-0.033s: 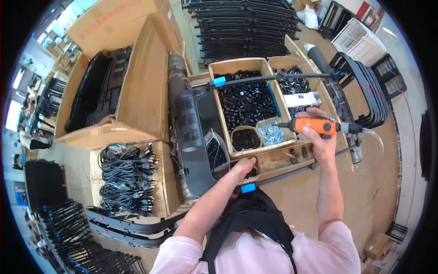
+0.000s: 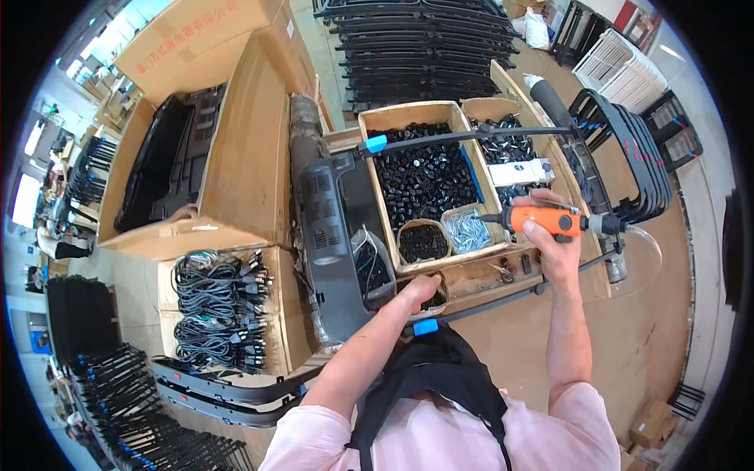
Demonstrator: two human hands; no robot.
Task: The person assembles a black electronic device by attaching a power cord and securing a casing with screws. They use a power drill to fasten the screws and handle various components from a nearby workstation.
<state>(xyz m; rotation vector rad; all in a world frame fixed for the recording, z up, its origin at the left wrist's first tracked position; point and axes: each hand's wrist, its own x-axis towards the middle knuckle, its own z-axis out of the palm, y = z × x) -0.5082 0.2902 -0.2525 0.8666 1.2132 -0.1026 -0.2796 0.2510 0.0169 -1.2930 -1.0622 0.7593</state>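
Head view shows us gripping an orange driver (image 2: 546, 220) in our right hand (image 2: 554, 243). Our fingers wrap fully round its body, thumb side toward us. It has a short, stout orange barrel with a dark collar at each end and a thin bit on one end. Its long axis lies almost level across the view: the bit points to our left, toward a small tub of bright screws (image 2: 467, 229) just beyond the tip, and the dark rear end points right, where a clear hose (image 2: 644, 251) loops away from it.

Our left hand (image 2: 424, 292) lies to the left of that grip and nearer to us. It is curled, fingers down, in a small round tub (image 2: 430, 302) of dark parts; we cannot tell whether it has anything pinched. Beyond it a dark grey panel (image 2: 334, 235) lies beside a wooden tray (image 2: 408, 118) of black parts.
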